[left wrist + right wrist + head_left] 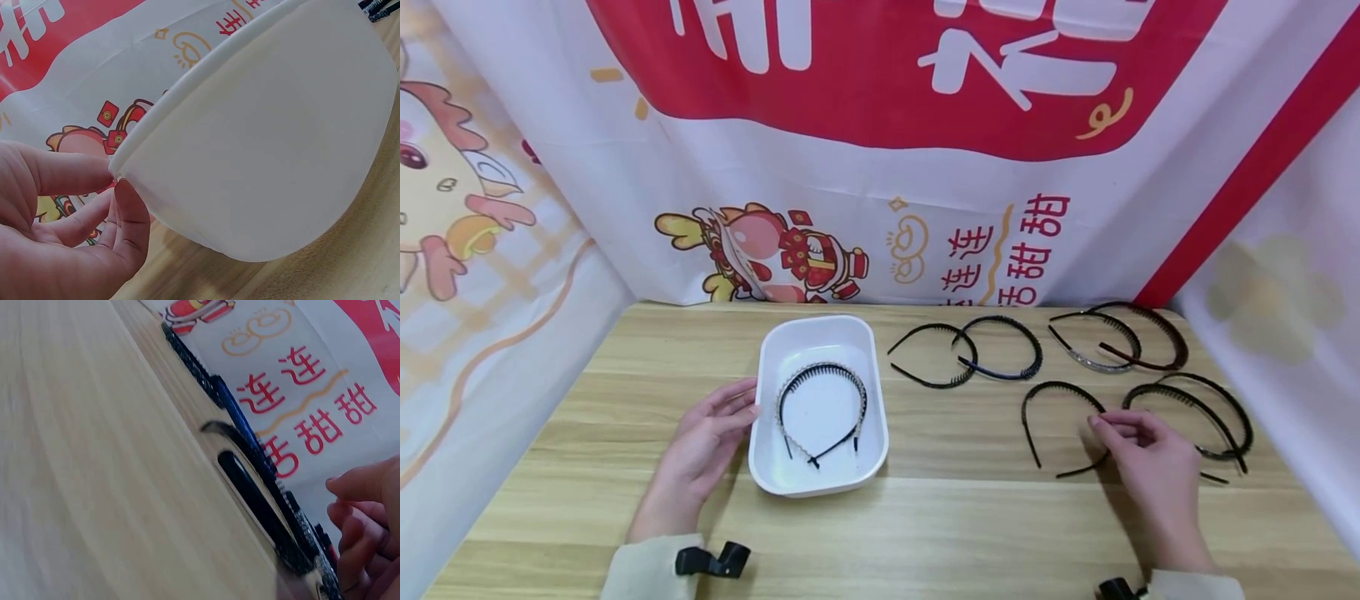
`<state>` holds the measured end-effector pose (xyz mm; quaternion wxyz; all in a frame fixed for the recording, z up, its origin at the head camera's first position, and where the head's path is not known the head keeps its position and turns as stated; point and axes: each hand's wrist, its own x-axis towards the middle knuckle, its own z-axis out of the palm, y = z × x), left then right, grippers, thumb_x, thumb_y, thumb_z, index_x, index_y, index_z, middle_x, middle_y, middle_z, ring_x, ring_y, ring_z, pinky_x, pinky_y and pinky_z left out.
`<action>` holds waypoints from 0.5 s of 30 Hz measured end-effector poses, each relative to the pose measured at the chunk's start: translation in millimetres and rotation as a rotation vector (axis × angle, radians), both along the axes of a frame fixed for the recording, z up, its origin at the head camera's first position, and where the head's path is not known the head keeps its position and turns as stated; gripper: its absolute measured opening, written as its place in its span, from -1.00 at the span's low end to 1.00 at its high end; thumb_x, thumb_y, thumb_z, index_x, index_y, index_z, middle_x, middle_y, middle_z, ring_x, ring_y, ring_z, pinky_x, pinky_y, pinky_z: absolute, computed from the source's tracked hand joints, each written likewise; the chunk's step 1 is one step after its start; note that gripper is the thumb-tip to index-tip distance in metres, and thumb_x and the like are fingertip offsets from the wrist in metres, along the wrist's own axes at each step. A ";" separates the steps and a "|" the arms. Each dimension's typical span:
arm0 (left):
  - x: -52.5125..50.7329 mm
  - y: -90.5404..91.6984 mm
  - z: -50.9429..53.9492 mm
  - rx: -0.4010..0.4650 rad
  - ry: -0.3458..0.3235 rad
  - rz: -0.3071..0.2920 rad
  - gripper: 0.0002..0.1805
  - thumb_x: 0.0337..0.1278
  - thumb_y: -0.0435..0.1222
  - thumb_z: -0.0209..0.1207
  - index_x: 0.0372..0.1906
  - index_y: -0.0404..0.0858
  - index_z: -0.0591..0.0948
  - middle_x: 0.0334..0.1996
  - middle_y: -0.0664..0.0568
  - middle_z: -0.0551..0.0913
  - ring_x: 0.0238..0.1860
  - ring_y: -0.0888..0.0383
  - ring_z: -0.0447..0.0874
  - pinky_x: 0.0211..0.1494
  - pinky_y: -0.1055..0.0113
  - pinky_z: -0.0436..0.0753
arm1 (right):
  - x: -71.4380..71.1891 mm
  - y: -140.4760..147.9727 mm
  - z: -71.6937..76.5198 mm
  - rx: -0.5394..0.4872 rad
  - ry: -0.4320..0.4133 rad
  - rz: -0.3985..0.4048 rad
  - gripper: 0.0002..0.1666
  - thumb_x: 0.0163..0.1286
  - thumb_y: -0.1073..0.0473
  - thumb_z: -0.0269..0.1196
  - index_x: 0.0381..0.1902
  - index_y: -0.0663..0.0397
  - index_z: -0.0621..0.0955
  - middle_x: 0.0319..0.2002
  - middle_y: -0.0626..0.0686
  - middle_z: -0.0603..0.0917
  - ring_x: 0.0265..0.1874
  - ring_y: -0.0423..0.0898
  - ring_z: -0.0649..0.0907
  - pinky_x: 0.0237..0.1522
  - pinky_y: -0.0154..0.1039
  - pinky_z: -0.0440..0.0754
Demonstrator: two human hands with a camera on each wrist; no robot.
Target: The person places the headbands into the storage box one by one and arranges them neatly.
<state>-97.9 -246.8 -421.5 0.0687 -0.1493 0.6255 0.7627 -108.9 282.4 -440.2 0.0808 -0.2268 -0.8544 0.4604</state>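
Observation:
A white tray (pixel 820 487) holds a light beaded headband (pixel 784 400) and a black toothed headband (pixel 863 392). At its left side, my left hand (pixel 711 437) grips the rim between thumb and fingers; the left wrist view shows the hand (pixel 81 219) at the tray's edge (pixel 262 144). My right hand (pixel 1157 475) is over the right side of a black headband (pixel 1028 421). From the right wrist, the bent fingers of the hand (pixel 369 531) show nothing between thumb and forefinger, with dark headbands (pixel 250 494) beside them; contact is unclear.
Behind the tray's right side lie two overlapping headbands, one black (pixel 934 385) and one dark blue (pixel 1000 375). Farther right are a silvery headband (pixel 1093 364), a brown one (pixel 1176 333) and more black ones (pixel 1247 425). A printed cloth (pixel 850 208) hangs behind the wooden table (pixel 925 533).

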 end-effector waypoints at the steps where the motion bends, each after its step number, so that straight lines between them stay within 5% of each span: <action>1: 0.1 0.2 0.5 0.002 -0.003 0.004 -0.36 0.43 -0.52 0.20 0.54 -0.31 0.36 0.02 0.26 0.72 0.14 0.30 0.65 0.28 0.44 0.64 | 0.3 2.1 -0.4 0.035 -0.006 -0.001 -0.53 0.31 -0.18 0.56 0.03 -0.06 0.79 -0.36 -0.36 0.73 -0.36 -0.34 0.67 -0.36 -0.44 0.63; 7: 0.8 0.9 1.4 0.011 -0.003 0.012 -0.42 0.42 -0.53 0.19 0.47 -0.26 0.43 0.00 0.26 0.73 0.13 0.30 0.65 0.26 0.44 0.65 | 2.5 9.7 -2.7 0.185 -0.035 -0.003 -0.57 0.34 -0.17 0.54 -0.02 -0.02 0.79 -0.41 -0.24 0.76 -0.44 -0.32 0.62 -0.36 -0.42 0.51; 15: 1.3 1.4 2.6 0.001 -0.002 0.009 -0.39 0.41 -0.52 0.21 0.51 -0.28 0.41 0.01 0.26 0.72 0.14 0.29 0.64 0.27 0.44 0.64 | 0.6 12.7 -7.2 0.249 -0.042 0.001 -0.59 0.32 -0.15 0.54 -0.08 0.00 0.80 -0.42 -0.17 0.79 -0.47 -0.34 0.58 -0.25 -0.34 0.41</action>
